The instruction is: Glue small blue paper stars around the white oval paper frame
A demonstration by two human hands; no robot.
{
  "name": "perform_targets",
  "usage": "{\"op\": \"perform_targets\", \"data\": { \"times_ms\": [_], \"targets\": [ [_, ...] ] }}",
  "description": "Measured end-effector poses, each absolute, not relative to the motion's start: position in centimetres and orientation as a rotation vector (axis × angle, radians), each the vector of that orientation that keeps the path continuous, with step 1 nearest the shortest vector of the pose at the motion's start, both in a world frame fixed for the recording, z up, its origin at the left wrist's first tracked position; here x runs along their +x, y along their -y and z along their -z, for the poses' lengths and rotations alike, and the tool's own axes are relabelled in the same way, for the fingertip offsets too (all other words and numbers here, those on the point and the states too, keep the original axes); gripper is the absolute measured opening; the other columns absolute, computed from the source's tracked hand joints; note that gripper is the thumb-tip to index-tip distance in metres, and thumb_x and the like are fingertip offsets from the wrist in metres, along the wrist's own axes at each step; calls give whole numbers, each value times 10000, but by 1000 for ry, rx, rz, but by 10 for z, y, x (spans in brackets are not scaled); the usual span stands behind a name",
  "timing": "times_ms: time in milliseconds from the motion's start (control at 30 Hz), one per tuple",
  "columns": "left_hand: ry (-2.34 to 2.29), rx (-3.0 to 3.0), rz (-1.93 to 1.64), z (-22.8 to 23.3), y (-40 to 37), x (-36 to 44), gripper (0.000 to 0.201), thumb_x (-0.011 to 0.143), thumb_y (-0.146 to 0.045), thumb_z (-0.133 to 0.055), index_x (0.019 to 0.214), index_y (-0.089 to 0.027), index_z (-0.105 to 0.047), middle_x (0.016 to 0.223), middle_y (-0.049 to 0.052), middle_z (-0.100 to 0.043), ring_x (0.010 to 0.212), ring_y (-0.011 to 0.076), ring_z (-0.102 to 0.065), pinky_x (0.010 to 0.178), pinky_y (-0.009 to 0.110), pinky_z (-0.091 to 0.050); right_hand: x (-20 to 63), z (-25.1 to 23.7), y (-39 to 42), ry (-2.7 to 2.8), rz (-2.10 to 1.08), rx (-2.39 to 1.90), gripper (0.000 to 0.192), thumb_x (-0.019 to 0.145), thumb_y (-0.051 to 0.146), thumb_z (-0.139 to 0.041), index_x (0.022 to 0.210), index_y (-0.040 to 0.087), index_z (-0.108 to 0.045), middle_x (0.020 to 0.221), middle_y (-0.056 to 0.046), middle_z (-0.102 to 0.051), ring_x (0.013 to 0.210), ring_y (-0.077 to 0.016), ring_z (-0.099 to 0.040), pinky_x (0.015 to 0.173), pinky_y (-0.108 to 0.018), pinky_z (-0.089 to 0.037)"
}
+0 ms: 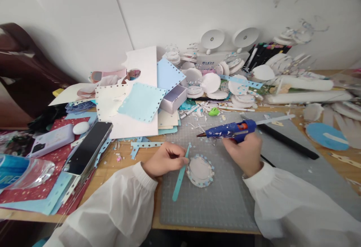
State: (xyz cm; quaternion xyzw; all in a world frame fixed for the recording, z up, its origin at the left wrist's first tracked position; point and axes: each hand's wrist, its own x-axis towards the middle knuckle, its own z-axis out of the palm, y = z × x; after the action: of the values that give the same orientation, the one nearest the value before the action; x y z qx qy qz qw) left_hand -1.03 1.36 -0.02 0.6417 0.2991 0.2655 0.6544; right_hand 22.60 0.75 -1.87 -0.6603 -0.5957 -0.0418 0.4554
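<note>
My right hand [243, 152] grips a blue glue gun [231, 129] held level above the grey cutting mat [225, 198], its nozzle pointing left. My left hand [165, 159] pinches a light blue paper strip [180, 175] that runs down across the mat. The strip's upper end meets a round white disc [199, 170] edged with blue star-punched trim, which lies on the mat between my hands. Both arms wear white sleeves.
A heap of white and blue punched paper sheets [141, 102], a small open box [175, 98] and white discs [211, 83] fills the back. A phone [88, 147], a lilac case [52, 140] and a plastic bottle [22, 170] lie left. A black bar [287, 141] and a blue disc [327, 136] lie right.
</note>
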Motion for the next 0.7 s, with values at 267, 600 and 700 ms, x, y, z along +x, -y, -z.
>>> {"op": "perform_targets", "data": {
  "times_ms": [267,600,700],
  "targets": [
    [-648,1336,-662,7,-12,-13,358,732,-298,-612,438,-116,-519,480,8,-479,472,89,-384,475,234,-285,284,10,1,1272,347,-2073,323,579,361,-663,507,262,-365,448,-27,-433,467,-217,-498,489,-339,-329],
    [-712,1324,-662,7,-11,-13,369,716,-338,-635,431,-119,-555,456,2,-458,470,96,-407,452,231,-277,344,26,28,1586,341,-2154,268,690,502,-449,674,243,-380,592,-63,-454,627,-308,-539,539,-373,-385],
    [-752,1341,-650,8,-11,-14,383,709,-370,-644,430,-118,-570,455,6,-467,475,100,-419,448,230,-279,350,21,32,1682,285,-2135,263,665,473,-485,648,263,-327,550,-43,-417,561,-278,-490,524,-373,-367]
  ]
}}
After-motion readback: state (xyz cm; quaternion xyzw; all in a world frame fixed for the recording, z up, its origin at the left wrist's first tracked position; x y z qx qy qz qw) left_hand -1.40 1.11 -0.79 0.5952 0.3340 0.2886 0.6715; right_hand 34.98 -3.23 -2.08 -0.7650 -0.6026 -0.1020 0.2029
